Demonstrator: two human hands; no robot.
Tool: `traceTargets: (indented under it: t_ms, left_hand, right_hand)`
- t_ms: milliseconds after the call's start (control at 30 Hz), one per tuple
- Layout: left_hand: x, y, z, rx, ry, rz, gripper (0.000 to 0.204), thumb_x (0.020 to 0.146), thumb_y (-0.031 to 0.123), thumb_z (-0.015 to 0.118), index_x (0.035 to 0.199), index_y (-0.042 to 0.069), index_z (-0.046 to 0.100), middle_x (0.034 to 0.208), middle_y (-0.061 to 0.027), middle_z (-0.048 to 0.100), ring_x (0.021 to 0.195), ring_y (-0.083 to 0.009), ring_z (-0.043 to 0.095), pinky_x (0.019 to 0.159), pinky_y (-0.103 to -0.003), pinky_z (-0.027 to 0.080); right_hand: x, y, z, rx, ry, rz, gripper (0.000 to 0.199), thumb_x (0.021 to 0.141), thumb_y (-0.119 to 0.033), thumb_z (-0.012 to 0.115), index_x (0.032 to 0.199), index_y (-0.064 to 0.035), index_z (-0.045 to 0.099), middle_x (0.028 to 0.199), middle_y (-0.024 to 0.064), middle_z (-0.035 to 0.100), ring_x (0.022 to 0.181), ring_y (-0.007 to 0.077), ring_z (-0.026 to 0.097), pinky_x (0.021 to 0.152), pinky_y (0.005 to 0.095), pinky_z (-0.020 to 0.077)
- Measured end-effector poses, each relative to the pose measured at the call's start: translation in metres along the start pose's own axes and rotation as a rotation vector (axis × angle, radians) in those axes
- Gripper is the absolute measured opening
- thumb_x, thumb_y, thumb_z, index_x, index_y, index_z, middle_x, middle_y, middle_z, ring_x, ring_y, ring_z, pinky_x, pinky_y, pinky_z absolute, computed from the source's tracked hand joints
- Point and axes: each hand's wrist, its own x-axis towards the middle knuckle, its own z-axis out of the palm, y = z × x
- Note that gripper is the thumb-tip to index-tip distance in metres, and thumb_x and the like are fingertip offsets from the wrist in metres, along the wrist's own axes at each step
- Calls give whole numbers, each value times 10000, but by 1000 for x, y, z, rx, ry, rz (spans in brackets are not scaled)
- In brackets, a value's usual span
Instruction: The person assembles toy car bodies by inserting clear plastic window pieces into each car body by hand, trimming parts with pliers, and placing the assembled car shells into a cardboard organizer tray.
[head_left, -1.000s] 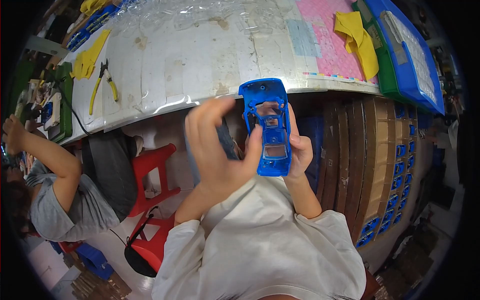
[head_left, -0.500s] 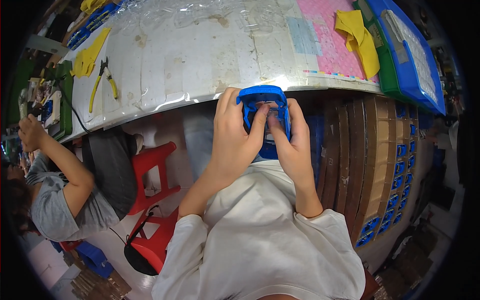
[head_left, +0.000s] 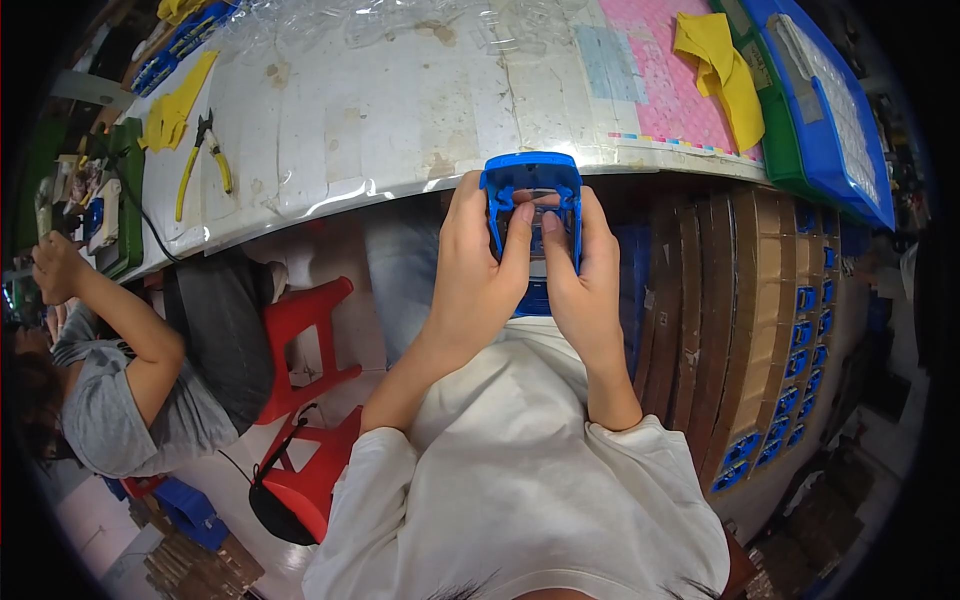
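Just off the table's near edge, my hands hold a blue plastic toy car body shell (head_left: 531,168) with its hollow underside toward me. My left hand (head_left: 474,268) wraps round the left side, its thumb reaching into the cavity. On the right side my right hand (head_left: 584,285) grips the same way, thumb also inside. Both thumbs press near the shell's middle, on what looks like a clear plastic insert. Fingers behind the shell are mostly hidden.
Clear plastic parts (head_left: 395,20) lie at the table's (head_left: 340,130) far side. Yellow-handled pliers (head_left: 221,172) and yellow cloths (head_left: 725,70) lie there too. Cardboard trays (head_left: 690,330) with blue parts stand right, below blue and green bins (head_left: 835,120). A co-worker (head_left: 150,400) sits left by red stools (head_left: 310,340).
The shell has tilted, its far end rising slightly, so more of the inside of that end shows. Both hands moved along with it, keeping their grip and thumbs inside.
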Motion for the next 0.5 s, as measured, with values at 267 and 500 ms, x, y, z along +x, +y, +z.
traceTargets:
  t_ms: [267,500]
  left_hand:
    - [1,-9,1,-115,-35,-69,159,880,91,549,940,-3,436,904,-71,576,819,-79,547,658,-207,469]
    - [7,1,5,-138,20,30,145,842,-1,533,950,-16,438,803,-84,538,693,-113,511,631,-232,427]
  right_hand:
    - [0,-1,2,26,25,6,46,887,-41,443,885,4,455,648,101,572,498,84,481,464,242,363]
    - [3,1,3,5,31,-10,75,872,-16,436,937,3,468,676,91,583,535,105,511,493,250,387]
